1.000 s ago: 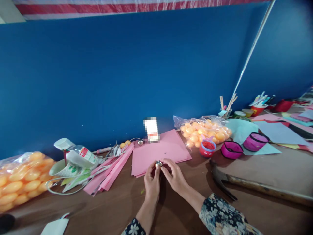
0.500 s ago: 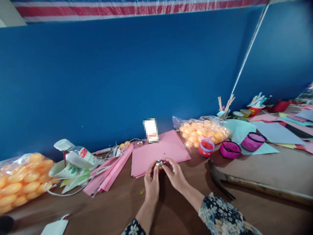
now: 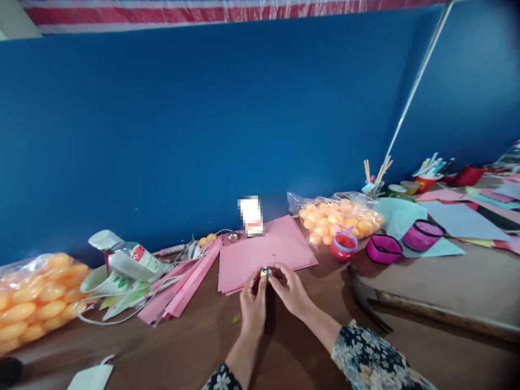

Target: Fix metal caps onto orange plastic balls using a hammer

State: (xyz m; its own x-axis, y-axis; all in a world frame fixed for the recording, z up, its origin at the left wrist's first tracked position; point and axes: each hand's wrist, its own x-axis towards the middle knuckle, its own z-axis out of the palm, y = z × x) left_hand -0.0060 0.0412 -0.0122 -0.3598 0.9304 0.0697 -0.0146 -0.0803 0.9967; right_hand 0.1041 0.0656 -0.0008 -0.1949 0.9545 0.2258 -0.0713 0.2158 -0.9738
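Note:
A small shiny metal ball is pinched between the fingertips of both my hands, just above the table near the front edge of the pink paper sheets. My left hand grips it from the left, with thumb and fingers closed. From the other side my right hand holds it the same way. The fingertips cover parts of the ball. A similar shiny ball lies at the back left of the pink sheets, beside two orange balls.
Bags of orange balls stand right and left. A hammer lies at the right, near a red cup and magenta fabric cups. Pink strips, a white cable and a plastic bottle are left.
The ball has turned slightly between my fingertips, showing a rounder, smoother face. Both hands stay in nearly the same place.

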